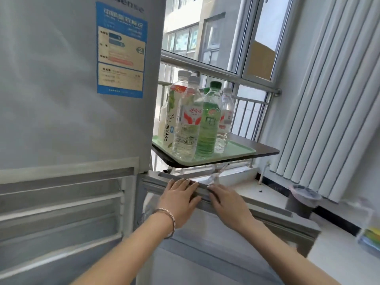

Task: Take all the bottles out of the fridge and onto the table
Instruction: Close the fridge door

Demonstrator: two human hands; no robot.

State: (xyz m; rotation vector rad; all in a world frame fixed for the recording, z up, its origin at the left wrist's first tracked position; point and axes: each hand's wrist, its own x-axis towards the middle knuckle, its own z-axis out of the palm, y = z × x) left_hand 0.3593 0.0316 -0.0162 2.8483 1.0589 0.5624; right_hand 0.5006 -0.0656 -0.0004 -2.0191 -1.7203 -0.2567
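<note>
While both hands lie flat on the top edge of the grey lower fridge door [216, 194], the left hand [178, 199] at 11 o'clock of the right hand [228, 203], neither grip clasps anything. Beyond, at 12 o'clock, the clear plastic bottles [188, 124] stand clustered on the pale green tray [238, 153] on the dark table [265, 150]. The open shelves in view look empty, so the task seems nearly done.

Bottles [187, 120] clustered on tray [236, 155] atop table [265, 150], right of fridge [72, 99], before window [226, 33]; both hands [181, 202] on open lower door [257, 214] below.
</note>
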